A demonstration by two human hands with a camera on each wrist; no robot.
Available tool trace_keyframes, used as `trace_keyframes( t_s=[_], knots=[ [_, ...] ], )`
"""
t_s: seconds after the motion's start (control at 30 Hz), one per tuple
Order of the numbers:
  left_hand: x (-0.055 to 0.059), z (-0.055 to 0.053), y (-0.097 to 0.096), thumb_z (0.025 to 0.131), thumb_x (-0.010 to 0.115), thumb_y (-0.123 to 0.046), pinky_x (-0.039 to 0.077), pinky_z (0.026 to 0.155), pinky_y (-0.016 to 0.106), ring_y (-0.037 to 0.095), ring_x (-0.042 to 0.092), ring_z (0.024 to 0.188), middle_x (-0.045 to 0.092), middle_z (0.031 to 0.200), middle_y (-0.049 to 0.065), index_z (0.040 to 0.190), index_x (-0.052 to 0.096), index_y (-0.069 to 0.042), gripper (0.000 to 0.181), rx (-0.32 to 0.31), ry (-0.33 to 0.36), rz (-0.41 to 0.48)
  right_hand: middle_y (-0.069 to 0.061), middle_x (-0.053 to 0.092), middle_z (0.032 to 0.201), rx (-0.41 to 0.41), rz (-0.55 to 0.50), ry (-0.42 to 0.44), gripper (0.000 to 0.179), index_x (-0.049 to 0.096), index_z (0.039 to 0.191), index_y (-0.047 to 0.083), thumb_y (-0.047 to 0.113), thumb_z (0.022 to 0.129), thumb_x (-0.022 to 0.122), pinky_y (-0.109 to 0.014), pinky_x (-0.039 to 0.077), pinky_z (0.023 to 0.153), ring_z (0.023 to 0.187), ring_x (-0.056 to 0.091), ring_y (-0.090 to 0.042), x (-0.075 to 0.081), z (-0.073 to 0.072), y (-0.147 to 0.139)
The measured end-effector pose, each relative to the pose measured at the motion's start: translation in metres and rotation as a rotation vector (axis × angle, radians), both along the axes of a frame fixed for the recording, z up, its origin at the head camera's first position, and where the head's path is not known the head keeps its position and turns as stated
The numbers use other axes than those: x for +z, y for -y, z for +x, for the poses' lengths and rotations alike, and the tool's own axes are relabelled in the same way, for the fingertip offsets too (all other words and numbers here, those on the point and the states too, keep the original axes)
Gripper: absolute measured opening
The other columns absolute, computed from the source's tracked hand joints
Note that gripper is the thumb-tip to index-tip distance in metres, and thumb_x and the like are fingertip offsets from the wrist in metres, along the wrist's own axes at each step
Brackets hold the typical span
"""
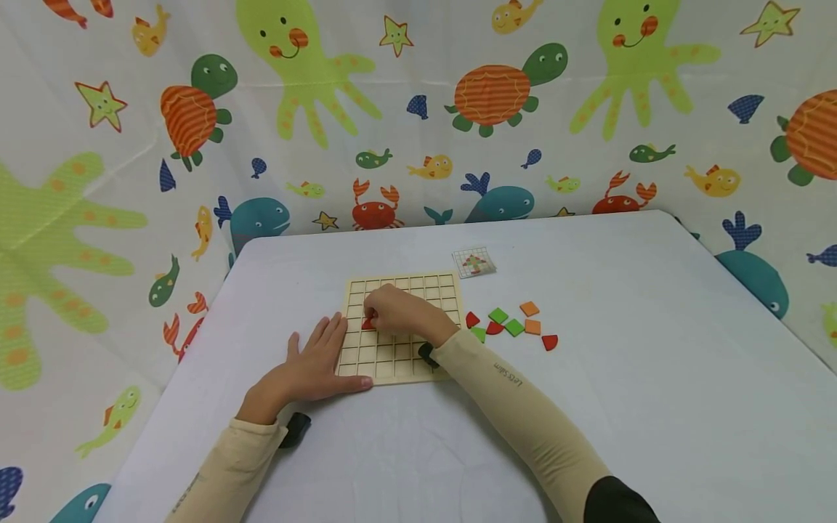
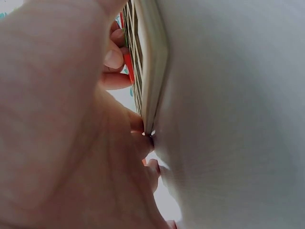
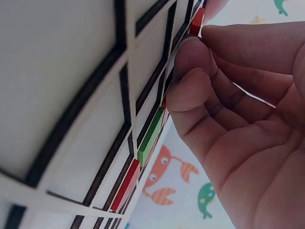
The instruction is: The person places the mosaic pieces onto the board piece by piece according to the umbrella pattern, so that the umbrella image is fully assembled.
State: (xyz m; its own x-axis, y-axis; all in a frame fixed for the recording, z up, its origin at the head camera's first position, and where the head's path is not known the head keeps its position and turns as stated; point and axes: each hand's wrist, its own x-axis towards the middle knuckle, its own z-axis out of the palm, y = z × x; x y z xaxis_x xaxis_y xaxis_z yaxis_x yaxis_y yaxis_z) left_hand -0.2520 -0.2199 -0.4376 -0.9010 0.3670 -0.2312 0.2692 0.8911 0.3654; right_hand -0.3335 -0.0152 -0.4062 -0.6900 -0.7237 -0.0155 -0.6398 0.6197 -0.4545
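Observation:
A square wooden grid board point(image 1: 399, 370) lies on the table. My left hand point(image 1: 310, 369) rests along its left edge, fingers extended and thumb at the near corner. Over the board's left half, my right hand point(image 1: 399, 312) has its fingers curled, with the fingertips at a red quarter-circle tile point(image 1: 368, 324). The right wrist view shows a red tile point(image 3: 196, 21) against a fingertip. There, a green tile point(image 3: 151, 136) and another red tile point(image 3: 126, 186) lie on the grid; the right hand covers them in the head view.
Loose tiles lie right of the board: green squares point(image 1: 515, 327), orange squares point(image 1: 532, 327) and red quarter-circles point(image 1: 550, 342). Beyond the board's far right corner is a pattern card point(image 1: 474, 262). A sea-animal cloth point(image 1: 405, 73) hangs behind the white table point(image 1: 621, 407).

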Motion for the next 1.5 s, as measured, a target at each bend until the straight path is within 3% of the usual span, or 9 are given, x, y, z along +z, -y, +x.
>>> trace_keyframes(
  t_s=[0.37, 0.8, 1.03, 1.2, 1.33, 1.5],
  knots=[
    [0.004, 0.000, -0.003, 0.085, 0.076, -0.073, -0.006, 0.115, 0.081, 0.049, 0.003, 0.161, 0.008, 0.176, 0.027, 0.168, 0.011, 0.006, 0.132, -0.004, 0.003, 0.009, -0.008, 0.075, 0.108, 0.007, -0.010, 0.003, 0.023, 0.080, 0.113, 0.001, -0.007, 0.102, 0.061, -0.030, 0.052, 0.096, 0.101, 0.065, -0.018, 0.002, 0.001, -0.005],
    [0.003, -0.003, -0.005, 0.085, 0.075, -0.073, -0.005, 0.115, 0.082, 0.049, 0.003, 0.161, 0.009, 0.176, 0.026, 0.168, 0.011, 0.006, 0.131, -0.014, -0.003, 0.009, -0.005, 0.073, 0.104, -0.001, 0.006, 0.018, 0.018, 0.077, 0.113, 0.003, -0.005, 0.101, 0.065, -0.029, 0.052, 0.090, 0.095, 0.063, -0.018, 0.003, 0.001, -0.008],
    [0.006, -0.002, -0.005, 0.086, 0.074, -0.074, -0.005, 0.114, 0.082, 0.049, 0.002, 0.161, 0.008, 0.176, 0.027, 0.168, 0.010, 0.006, 0.131, -0.018, 0.003, 0.007, -0.007, 0.072, 0.104, 0.005, -0.034, 0.062, 0.021, 0.074, 0.124, 0.001, 0.007, 0.105, 0.067, -0.030, 0.052, 0.087, 0.092, 0.063, -0.018, 0.015, -0.002, -0.018],
    [0.008, -0.001, -0.005, 0.085, 0.075, -0.073, -0.004, 0.114, 0.082, 0.051, 0.003, 0.160, 0.009, 0.175, 0.028, 0.168, 0.012, 0.007, 0.132, -0.008, 0.002, 0.003, -0.016, 0.070, 0.131, -0.006, -0.086, 0.098, 0.041, 0.063, 0.145, 0.001, 0.019, 0.108, 0.066, -0.038, 0.052, 0.102, 0.117, 0.066, -0.027, 0.028, -0.002, -0.032],
    [0.006, 0.000, -0.003, 0.084, 0.075, -0.074, -0.003, 0.114, 0.083, 0.052, 0.004, 0.160, 0.010, 0.175, 0.028, 0.168, 0.012, 0.007, 0.132, 0.002, 0.009, 0.001, -0.014, 0.052, 0.159, -0.023, -0.091, 0.117, 0.062, 0.047, 0.162, 0.008, 0.033, 0.108, 0.066, -0.044, 0.040, 0.119, 0.147, 0.048, -0.029, 0.037, 0.003, -0.044],
    [0.005, 0.003, -0.003, 0.084, 0.075, -0.074, -0.002, 0.114, 0.083, 0.052, 0.005, 0.160, 0.010, 0.175, 0.029, 0.168, 0.013, 0.007, 0.131, 0.006, 0.005, -0.001, -0.008, 0.034, 0.172, -0.055, -0.097, 0.105, 0.077, 0.034, 0.169, 0.016, 0.041, 0.106, 0.070, -0.047, 0.028, 0.126, 0.159, 0.029, -0.024, 0.046, 0.011, -0.062]
  ],
)
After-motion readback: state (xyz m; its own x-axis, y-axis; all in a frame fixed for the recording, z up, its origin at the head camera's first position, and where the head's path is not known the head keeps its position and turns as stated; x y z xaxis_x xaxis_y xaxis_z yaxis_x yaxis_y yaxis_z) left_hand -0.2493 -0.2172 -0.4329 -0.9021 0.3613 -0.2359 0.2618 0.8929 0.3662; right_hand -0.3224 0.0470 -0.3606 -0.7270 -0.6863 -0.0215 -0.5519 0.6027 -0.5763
